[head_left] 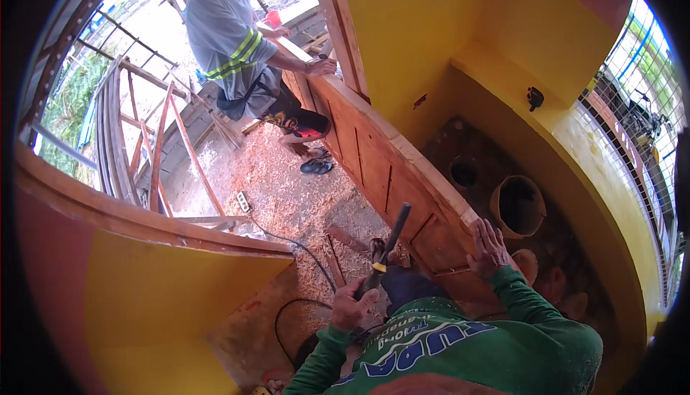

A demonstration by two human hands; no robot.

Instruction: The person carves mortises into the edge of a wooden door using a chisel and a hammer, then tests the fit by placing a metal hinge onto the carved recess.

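A long reddish-brown panelled wooden door (374, 152) stands on its long edge, running from near me toward the far left. My right hand (491, 247) lies on the near end of its pale upper edge, fingers stretched out. Lower and to the left, my left hand (352, 303) is wrapped round the handle end of a long, narrow dark tool with a yellow band (392, 240). The tool points up and away, apart from the door's face; its exact kind cannot be made out. At the door's far end, another person (233, 50) has a hand on the upper edge.
Wood shavings (277, 172) cover the floor left of the door. A power strip (244, 202) and its dark cord lie there. A round container (519, 207) stands right of the door, beside a curved yellow wall (604, 158). Timber lengths (122, 136) lean outside at left.
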